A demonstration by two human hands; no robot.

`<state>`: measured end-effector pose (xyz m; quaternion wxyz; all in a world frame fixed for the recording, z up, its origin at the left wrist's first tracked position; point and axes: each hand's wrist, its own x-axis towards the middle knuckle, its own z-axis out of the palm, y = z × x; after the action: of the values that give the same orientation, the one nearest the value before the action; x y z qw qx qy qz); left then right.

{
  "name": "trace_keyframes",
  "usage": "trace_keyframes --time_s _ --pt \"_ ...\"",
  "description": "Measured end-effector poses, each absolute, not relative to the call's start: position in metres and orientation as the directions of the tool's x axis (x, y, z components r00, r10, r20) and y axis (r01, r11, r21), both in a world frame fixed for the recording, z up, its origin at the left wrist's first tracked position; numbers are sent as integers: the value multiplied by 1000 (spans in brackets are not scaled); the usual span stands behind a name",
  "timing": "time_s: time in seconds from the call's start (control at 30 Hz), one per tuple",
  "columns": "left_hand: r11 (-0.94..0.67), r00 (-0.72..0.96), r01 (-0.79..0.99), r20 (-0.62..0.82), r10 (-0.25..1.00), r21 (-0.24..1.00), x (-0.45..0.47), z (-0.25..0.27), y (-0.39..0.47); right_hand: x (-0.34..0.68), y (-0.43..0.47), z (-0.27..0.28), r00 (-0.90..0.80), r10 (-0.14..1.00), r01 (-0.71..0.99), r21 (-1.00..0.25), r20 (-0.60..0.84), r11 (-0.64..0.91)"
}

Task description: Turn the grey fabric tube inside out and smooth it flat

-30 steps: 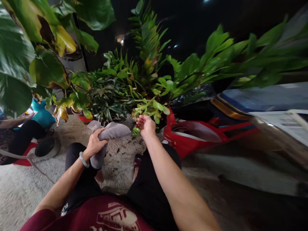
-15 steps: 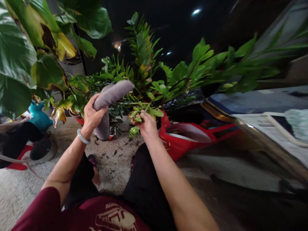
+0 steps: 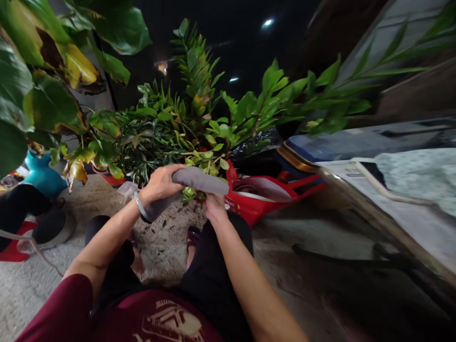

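My left hand [image 3: 162,183], with a pale bangle at the wrist, is wrapped round a thick grey cloth [image 3: 201,179]. One end of the cloth stretches right across the lower leaves of a green plant [image 3: 213,161]; the other hangs below my palm. Just under the right end is my right hand [image 3: 216,207], its fingers curled and their tips hidden by the cloth, so what they pinch does not show. A few light green leaves [image 3: 188,194] stick out below the cloth, left of my right hand.
A red bag [image 3: 254,209] stands open beside my right knee. Farther right is a table [image 3: 406,209] with cloth and papers. Large yellowing leaves [image 3: 80,66] crowd the upper left. At left are a teal watering can-like vessel [image 3: 41,173], a dark pot [image 3: 53,228] and another person's dark-clothed limb [image 3: 17,204].
My left hand has brought the cloth down and right, over the leaves and my right hand. My right hand, earlier visibly pinching a leafy stem, has dropped lower. The view has turned slightly right.
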<state>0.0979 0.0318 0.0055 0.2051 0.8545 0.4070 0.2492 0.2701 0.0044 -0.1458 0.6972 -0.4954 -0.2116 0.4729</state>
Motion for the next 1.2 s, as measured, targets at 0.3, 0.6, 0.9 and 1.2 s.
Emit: trace_keyframes --time_s 0.3,0.6,0.9,1.2 --pt "-603 452 660 405 795 448 126 4 54 259 13 -138 376 907 -592 -802 -188 79" --pt "-530 418 670 326 848 520 72 10 38 258 12 -139 344 904 -574 -819 -253 -11" --pt "-554 535 666 197 821 500 109 -8 42 243 16 -139 382 885 -554 -832 -266 -11" --pt "-545 414 558 360 836 625 72 17 40 249 14 -135 288 915 -549 -832 -281 -82"
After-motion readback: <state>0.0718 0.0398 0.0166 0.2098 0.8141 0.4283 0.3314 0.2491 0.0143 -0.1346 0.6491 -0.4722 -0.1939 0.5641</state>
